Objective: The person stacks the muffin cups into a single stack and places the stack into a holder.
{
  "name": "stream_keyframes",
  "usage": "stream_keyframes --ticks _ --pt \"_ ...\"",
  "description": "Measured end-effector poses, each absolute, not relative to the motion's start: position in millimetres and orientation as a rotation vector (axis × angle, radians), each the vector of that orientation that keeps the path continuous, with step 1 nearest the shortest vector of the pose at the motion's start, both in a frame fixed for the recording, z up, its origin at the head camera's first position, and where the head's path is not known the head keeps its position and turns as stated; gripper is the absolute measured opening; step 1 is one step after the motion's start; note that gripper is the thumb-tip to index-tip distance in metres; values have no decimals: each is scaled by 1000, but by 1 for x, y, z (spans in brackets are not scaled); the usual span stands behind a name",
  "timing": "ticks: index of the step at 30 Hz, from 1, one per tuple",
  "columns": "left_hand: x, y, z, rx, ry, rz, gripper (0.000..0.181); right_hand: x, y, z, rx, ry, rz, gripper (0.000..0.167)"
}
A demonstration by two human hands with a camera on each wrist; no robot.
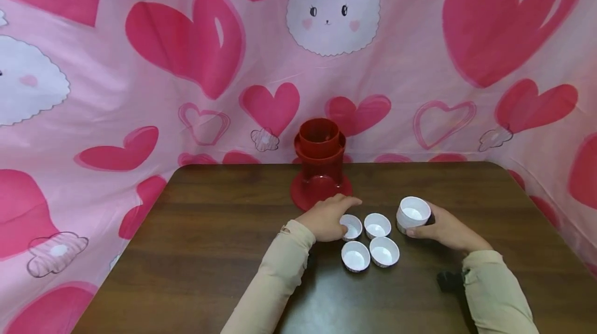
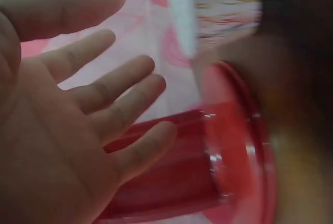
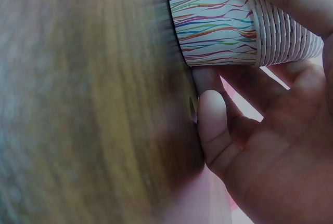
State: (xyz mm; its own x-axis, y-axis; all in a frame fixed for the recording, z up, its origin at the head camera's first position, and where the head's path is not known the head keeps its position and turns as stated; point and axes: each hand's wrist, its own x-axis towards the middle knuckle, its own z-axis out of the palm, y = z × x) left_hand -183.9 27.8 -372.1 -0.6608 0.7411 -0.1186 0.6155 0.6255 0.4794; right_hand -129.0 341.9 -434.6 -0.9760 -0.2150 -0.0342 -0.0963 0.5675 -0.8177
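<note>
Cup stack: probably light, easily dented

Your right hand wraps thumb and fingers round the stack, upright on the desk, right of four loose cups. Your left hand is unclenched, gripping nothing, by the far-left cup; can't tell if it touches. Looks like thin paper: nested, likely fairly stiff; singly, soft and maybe slick. Take the stack round its lower wall, pinch singles lightly at the rim

On the desk, four cups stand together; the stand is behind and leftward, the right hand's stack rightward. The left hand lies left, perhaps touching one cup.
</note>
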Motion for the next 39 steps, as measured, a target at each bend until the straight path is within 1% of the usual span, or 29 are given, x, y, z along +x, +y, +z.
stream_keyframes --ticks 3,11,20,29,39 --pt "-182 28 -379 1058 2572 534 72 -127 344 -433 -250 2667 -1386 73" --pt "-177 38 -383 1058 2579 449 73 -121 347 -430 -256 2670 -1422 69" --pt "-173 40 -387 1066 2620 405 74 -124 346 -430 -276 2695 -1376 71" --pt "-176 35 -393 1022 2673 353 69 -125 344 -432 -270 2687 -1379 72" --pt "-182 24 -393 1006 2667 475 64 -127 341 -434 -308 2677 -1410 69"
